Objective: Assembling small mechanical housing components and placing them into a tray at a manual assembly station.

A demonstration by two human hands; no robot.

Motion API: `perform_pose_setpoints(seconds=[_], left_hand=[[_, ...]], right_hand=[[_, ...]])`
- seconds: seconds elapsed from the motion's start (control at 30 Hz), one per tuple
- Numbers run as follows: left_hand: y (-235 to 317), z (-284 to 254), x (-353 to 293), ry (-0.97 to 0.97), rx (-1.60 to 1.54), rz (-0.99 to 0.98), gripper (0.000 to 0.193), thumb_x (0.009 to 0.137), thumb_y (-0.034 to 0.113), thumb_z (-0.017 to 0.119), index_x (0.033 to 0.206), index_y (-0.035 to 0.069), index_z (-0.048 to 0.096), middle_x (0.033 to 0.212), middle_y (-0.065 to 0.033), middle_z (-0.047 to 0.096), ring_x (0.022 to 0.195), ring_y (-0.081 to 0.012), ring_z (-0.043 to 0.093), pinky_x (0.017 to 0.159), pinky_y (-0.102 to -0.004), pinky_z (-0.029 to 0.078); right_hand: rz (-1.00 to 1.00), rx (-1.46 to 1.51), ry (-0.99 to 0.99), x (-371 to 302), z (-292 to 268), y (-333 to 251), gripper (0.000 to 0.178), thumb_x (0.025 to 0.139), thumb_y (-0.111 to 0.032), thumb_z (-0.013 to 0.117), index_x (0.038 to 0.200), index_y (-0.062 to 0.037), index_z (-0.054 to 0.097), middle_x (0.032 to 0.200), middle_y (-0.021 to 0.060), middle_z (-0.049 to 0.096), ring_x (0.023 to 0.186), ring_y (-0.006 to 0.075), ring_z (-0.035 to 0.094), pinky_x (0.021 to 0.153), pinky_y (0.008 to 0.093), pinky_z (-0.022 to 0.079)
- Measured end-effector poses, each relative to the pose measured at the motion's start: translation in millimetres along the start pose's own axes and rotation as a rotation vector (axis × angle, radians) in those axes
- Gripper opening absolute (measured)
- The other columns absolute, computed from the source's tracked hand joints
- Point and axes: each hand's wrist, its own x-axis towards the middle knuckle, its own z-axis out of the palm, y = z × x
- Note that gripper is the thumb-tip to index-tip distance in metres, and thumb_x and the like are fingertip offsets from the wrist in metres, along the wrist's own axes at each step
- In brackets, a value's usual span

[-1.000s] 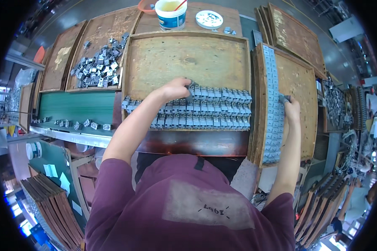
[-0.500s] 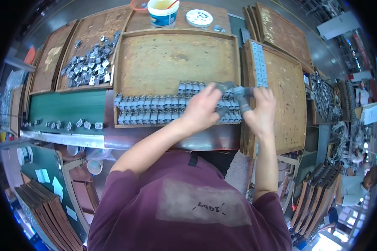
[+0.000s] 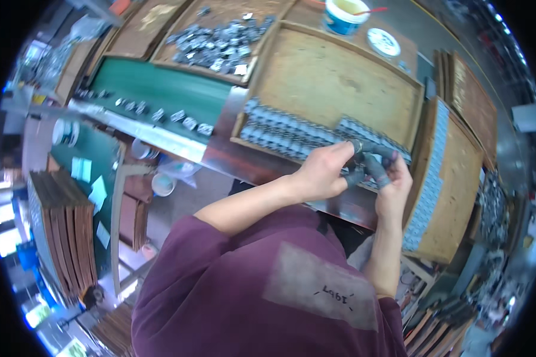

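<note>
the grip of the left hand (image 3: 324, 172) and that of the right hand (image 3: 396, 187) meet fingertip to fingertip, bent inward in dark finger covers (image 3: 376, 169); blur and the fingers hide what, if anything, lies pinched between them, so i cannot tell whether either is closed on a piece. right beneath and behind the fingertips, rows of grey-blue parts (image 3: 292, 131) lie packed along the near edge of the middle tray (image 3: 339, 77), the rearmost row a short one toward the tray's right edge. with both hands so close over these rows, small turns of the fingertips would probably serve better than swings of the wrist, and a light, square pinch should stop a small piece from twisting. the knuckles and left forearm are best held clear of the front row, since a brush could push the parts askew. past the tray's right edge, a strip of grey-blue pieces (image 3: 435, 166) runs along the left edge of the right tray (image 3: 461, 196). to the left, loose parts (image 3: 178, 116) are strung along the near edge of the green tabletop (image 3: 161, 83), and a jumbled heap (image 3: 214, 47) fills part of the tray behind it.
</note>
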Motion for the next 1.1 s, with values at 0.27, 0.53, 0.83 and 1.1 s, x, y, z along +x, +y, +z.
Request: perform_pose_setpoints(seconds=[0.27,0.53,0.83,1.1], left_hand=[[-90.4,-162.3,-80.5,0.229,0.931,-0.823,0.029,0.079,0.017,0.058,0.107,0.011,0.06,0.081,-0.0222,0.069,0.079,-0.043,0.067,0.07,-0.0528,0.053],[-129.1,-192.7,-107.5,0.217,0.907,-1.068,0.036,0.081,0.02,0.055,0.115,0.016,0.068,0.098,-0.0231,0.07,0.093,-0.0405,0.067,0.08,-0.0497,0.053],[-85.9,-147.1,-88.8,0.456,-0.966,-0.554,0.028,0.09,-0.002,0.056,0.117,-0.003,0.06,0.107,-0.0142,0.07,0.099,-0.0245,0.069,0.082,-0.0373,0.06],[-2.1,-56.1,-31.9,0.188,-1.13,-0.372,0.04,0.087,0.0,0.07,0.125,0.003,0.058,0.122,-0.006,0.062,0.112,-0.0172,0.061,0.094,-0.0324,0.052]], right_hand=[[0.077,0.132,-0.01,-5.8,-15.2,24.7,0.026,0.09,-0.005,0.065,0.116,-0.0009,0.062,0.093,0.0048,0.065,0.076,0.0127,0.062,0.06,0.0251,0.051],[0.093,0.186,-0.128,-4.6,12.8,17.2,0.028,0.092,-0.006,0.062,0.119,0.0002,0.06,0.098,0.0083,0.065,0.078,0.0166,0.066,0.066,0.0304,0.058],[0.155,0.386,-0.059,-11.7,16.7,2.7,0.035,0.093,-0.006,0.063,0.127,-0.0009,0.056,0.112,0.0099,0.063,0.098,0.02,0.066,0.082,0.0366,0.06],[-0.003,0.276,-0.083,-20.1,20.8,-29.3,0.028,0.085,0.003,0.072,0.111,0.0006,0.063,0.106,0.0079,0.064,0.092,0.0185,0.067,0.077,0.0368,0.061]])
